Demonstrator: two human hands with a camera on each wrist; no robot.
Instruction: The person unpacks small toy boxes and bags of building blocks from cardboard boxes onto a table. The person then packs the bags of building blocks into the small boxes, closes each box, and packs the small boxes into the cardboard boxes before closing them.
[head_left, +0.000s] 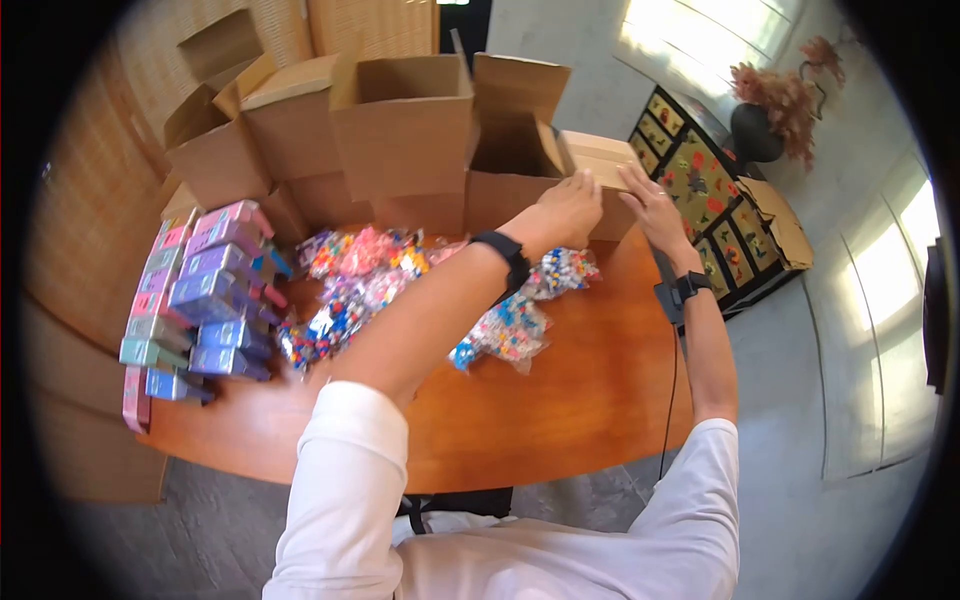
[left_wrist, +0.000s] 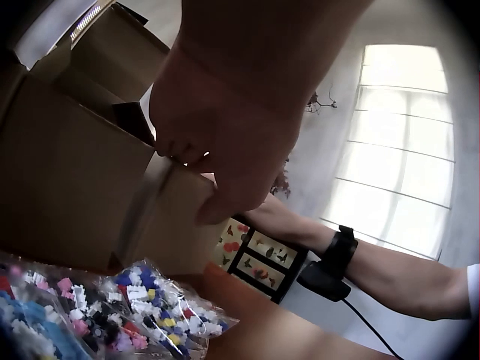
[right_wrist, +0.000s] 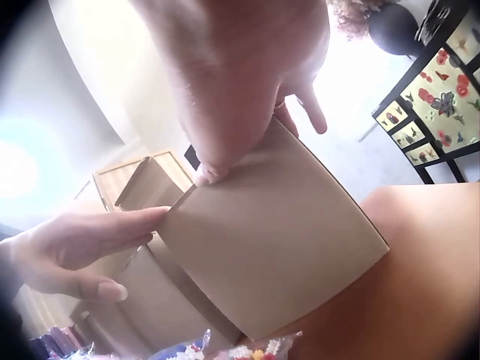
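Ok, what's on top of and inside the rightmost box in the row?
The left hand and right hand touch the box at its top; the cardboard there covers the inside, so its contents can't be seen.

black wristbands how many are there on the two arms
2. The left wristband is on the arm reaching across the bead packets' side; the right wristband is on the other arm. No others show below the sleeves.
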